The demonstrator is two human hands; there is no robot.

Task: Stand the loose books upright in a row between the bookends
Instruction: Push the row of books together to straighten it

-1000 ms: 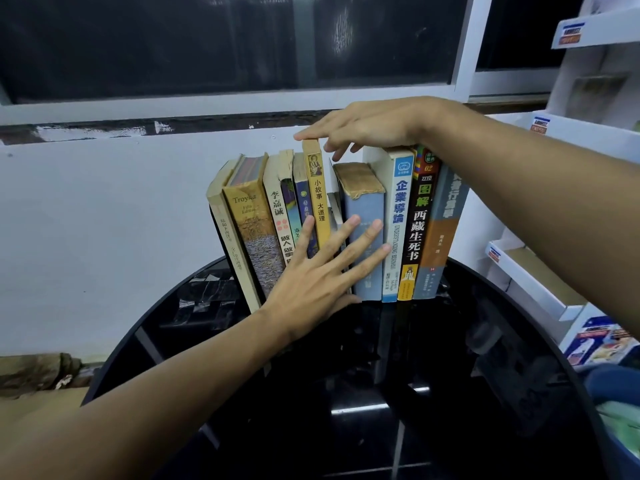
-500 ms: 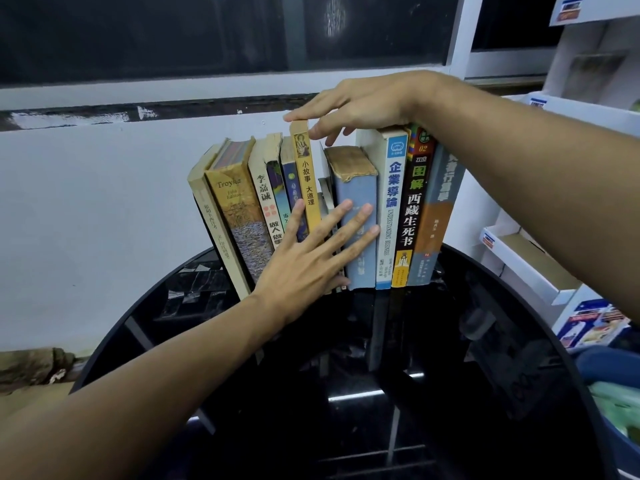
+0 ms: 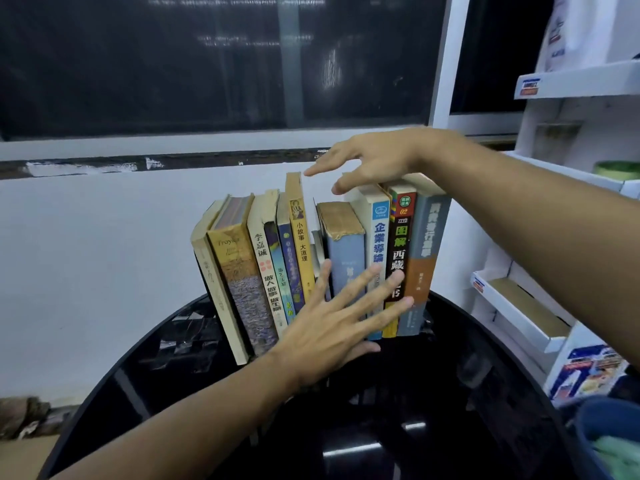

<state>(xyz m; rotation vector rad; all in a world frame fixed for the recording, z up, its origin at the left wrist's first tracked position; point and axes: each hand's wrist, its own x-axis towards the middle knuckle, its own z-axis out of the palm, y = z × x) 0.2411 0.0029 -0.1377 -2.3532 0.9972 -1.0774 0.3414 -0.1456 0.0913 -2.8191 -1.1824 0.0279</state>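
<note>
Several books stand in a row at the back of a round black glass table; the left ones lean to the left. A tall yellow book sticks up in the middle, beside a worn blue hardback. My left hand lies flat with spread fingers against the spines of the middle and right books. My right hand hovers over the top edges, fingers extended, thumb near the white book. The bookends are hidden from view.
A white wall and a dark window lie behind the row. White shelving with boxes stands to the right of the table. A blue bin sits at the lower right.
My left hand has slid right across the spines, from the middle books toward the right ones. My right hand's fingers have lifted off the top of the yellow book.
</note>
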